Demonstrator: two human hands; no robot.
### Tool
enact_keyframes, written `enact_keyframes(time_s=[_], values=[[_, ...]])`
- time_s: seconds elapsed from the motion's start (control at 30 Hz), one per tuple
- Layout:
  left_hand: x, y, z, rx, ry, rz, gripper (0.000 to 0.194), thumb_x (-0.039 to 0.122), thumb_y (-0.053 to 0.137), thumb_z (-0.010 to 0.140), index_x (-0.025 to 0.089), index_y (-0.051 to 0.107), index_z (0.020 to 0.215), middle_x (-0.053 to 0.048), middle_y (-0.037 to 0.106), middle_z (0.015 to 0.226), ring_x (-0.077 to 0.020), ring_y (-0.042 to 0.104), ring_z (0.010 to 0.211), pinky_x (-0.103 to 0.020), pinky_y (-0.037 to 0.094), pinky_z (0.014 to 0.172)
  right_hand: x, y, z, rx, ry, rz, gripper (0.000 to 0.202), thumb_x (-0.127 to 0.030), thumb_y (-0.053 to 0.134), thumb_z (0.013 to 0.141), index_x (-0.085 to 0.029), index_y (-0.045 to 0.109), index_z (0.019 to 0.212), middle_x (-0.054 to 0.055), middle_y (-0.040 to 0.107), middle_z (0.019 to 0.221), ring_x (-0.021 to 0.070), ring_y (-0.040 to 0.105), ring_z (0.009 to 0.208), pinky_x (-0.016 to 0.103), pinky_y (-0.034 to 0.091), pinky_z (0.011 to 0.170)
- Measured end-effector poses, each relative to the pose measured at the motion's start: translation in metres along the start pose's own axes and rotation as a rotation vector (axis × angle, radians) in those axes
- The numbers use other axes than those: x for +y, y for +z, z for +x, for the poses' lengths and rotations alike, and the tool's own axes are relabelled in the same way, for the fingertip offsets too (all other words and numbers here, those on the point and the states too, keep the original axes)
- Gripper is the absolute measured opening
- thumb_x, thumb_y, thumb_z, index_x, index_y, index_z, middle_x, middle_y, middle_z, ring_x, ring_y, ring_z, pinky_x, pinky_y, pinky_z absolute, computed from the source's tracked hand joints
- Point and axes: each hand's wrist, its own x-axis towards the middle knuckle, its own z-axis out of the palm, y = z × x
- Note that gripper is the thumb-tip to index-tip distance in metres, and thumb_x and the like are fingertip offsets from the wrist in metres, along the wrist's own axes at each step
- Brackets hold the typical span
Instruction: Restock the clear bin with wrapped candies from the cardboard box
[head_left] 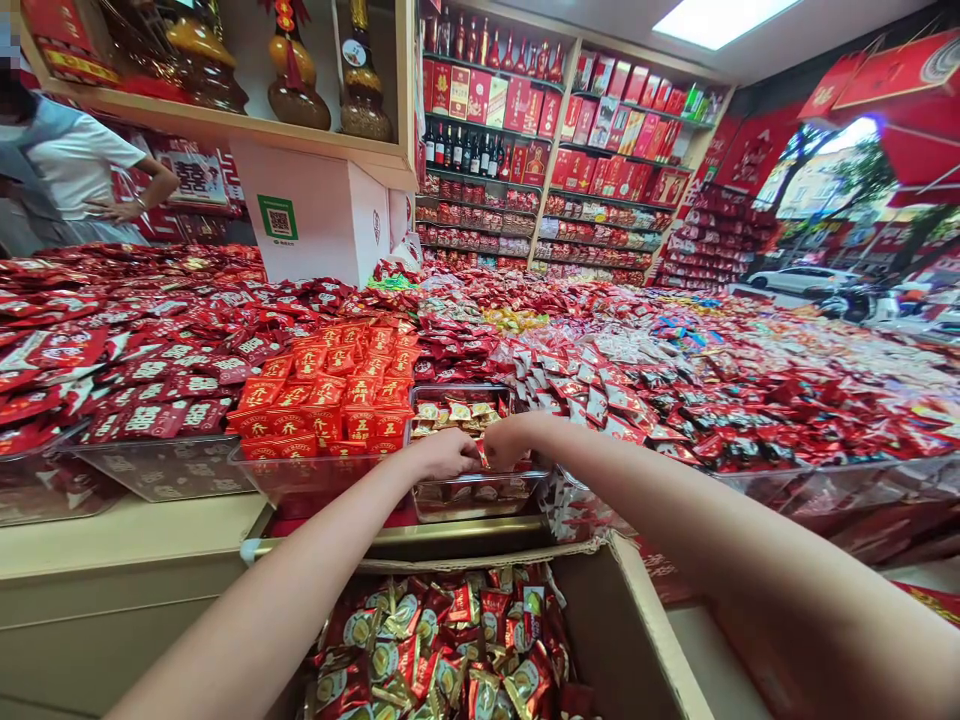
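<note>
My left hand [450, 455] and my right hand [511, 440] meet over the front of a clear plastic bin [480, 480]. Their fingers are bent and pressed together on a small red-and-white wrapped candy [483, 455], most of which the fingers hide. Inside the bin, gold-and-red wrapped candies [450, 411] lie in a low layer, well below the heaps on either side. Under my forearms stands an open cardboard box [652, 640], holding many similar red-and-gold wrapped candies [420, 650].
Orange-red packets [330, 390] are stacked in the bin to the left. Red-and-white packets [577, 380] heap up to the right. Behind the display, shelves [551, 150] hold bottles and boxes. A QR code sign [278, 218] hangs on a white post. A person [82, 160] stands far left.
</note>
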Motion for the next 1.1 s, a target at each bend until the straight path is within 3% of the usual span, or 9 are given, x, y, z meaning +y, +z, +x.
enact_keyframes(time_s=[0.23, 0.47, 0.63, 0.83, 0.97, 1.1], values=[[0.0, 0.001, 0.002, 0.001, -0.012, 0.023, 0.024, 0.035, 0.05, 0.083, 0.012, 0.058, 0.083, 0.001, 0.059, 0.076, -0.0134, 0.057, 0.068, -0.029, 0.047, 0.063, 0.017, 0.003, -0.01, 0.004, -0.032, 0.065, 0.035, -0.019, 0.055, 0.067, -0.018, 0.057, 0.102, 0.001, 0.065, 0.085, 0.0115, 0.058, 0.062, 0.019, 0.044, 0.051], [0.006, -0.001, -0.001, 0.007, -0.004, 0.064, 0.025, 0.034, 0.049, 0.083, 0.012, 0.059, 0.082, 0.0, 0.06, 0.077, -0.0139, 0.058, 0.069, -0.03, 0.047, 0.065, -0.002, 0.008, -0.019, 0.151, 0.028, -0.156, 0.024, -0.007, 0.053, 0.061, -0.006, 0.066, 0.082, 0.015, 0.067, 0.084, 0.0242, 0.06, 0.076, 0.029, 0.043, 0.062], [0.006, -0.001, -0.002, 0.009, 0.001, 0.078, 0.025, 0.034, 0.049, 0.083, 0.012, 0.059, 0.081, 0.0, 0.061, 0.077, -0.014, 0.058, 0.07, -0.031, 0.047, 0.066, -0.006, 0.013, -0.021, 0.233, -0.047, -0.204, 0.027, -0.008, 0.048, 0.065, -0.009, 0.065, 0.086, 0.014, 0.066, 0.091, 0.0236, 0.058, 0.082, 0.028, 0.04, 0.064], [0.005, -0.001, -0.001, 0.0, 0.005, 0.067, 0.025, 0.034, 0.049, 0.083, 0.012, 0.059, 0.081, 0.001, 0.06, 0.075, -0.0136, 0.058, 0.068, -0.03, 0.047, 0.064, 0.002, 0.01, -0.013, 0.1, -0.032, -0.13, 0.027, -0.01, 0.051, 0.063, -0.006, 0.067, 0.085, 0.013, 0.067, 0.083, 0.0228, 0.059, 0.072, 0.027, 0.042, 0.056], [0.007, -0.002, -0.003, 0.002, -0.005, 0.05, 0.025, 0.035, 0.049, 0.083, 0.012, 0.058, 0.079, 0.002, 0.058, 0.071, -0.0127, 0.056, 0.064, -0.028, 0.046, 0.061, 0.012, 0.006, -0.013, -0.006, -0.054, 0.014, 0.034, -0.016, 0.055, 0.065, -0.015, 0.064, 0.098, 0.004, 0.068, 0.083, 0.0156, 0.06, 0.064, 0.021, 0.044, 0.051], [0.012, -0.003, -0.005, 0.014, -0.014, 0.023, 0.03, 0.039, 0.049, 0.081, 0.013, 0.056, 0.069, 0.005, 0.052, 0.059, -0.0098, 0.049, 0.053, -0.024, 0.039, 0.053, 0.022, -0.003, -0.026, 0.082, -0.037, 0.095, 0.03, -0.025, 0.049, 0.076, -0.021, 0.061, 0.103, 0.001, 0.069, 0.085, 0.0127, 0.062, 0.068, 0.019, 0.047, 0.057]])
